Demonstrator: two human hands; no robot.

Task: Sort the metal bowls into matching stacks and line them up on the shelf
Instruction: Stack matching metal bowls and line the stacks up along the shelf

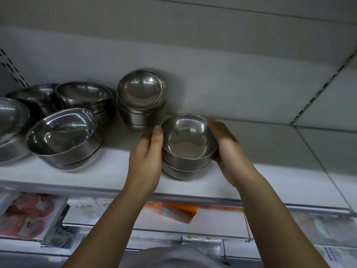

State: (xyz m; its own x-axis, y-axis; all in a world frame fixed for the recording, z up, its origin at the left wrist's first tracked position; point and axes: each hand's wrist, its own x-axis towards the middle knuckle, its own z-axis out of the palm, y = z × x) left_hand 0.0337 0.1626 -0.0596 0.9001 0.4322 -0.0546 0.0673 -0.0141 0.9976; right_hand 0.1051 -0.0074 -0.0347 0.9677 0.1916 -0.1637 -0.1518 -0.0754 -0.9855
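A short stack of small metal bowls (pixel 188 144) stands on the white shelf (pixel 116 176) near its front edge. My left hand (pixel 148 155) holds the stack's left side with the thumb up along the rim. On the right side my right hand (pixel 228 147) cups the stack, fingers curled round it. Behind and to the left stands another stack of small bowls (pixel 142 99). Further left are stacks of larger bowls (pixel 63 136), one leaning, with more bowls (pixel 85 95) at the back.
A big bowl (pixel 11 128) is cut off by the left edge. The shelf's right half is bare white board up to a slotted upright (pixel 318 93). Below the shelf hang packaged goods, among them an orange box (pixel 177 211).
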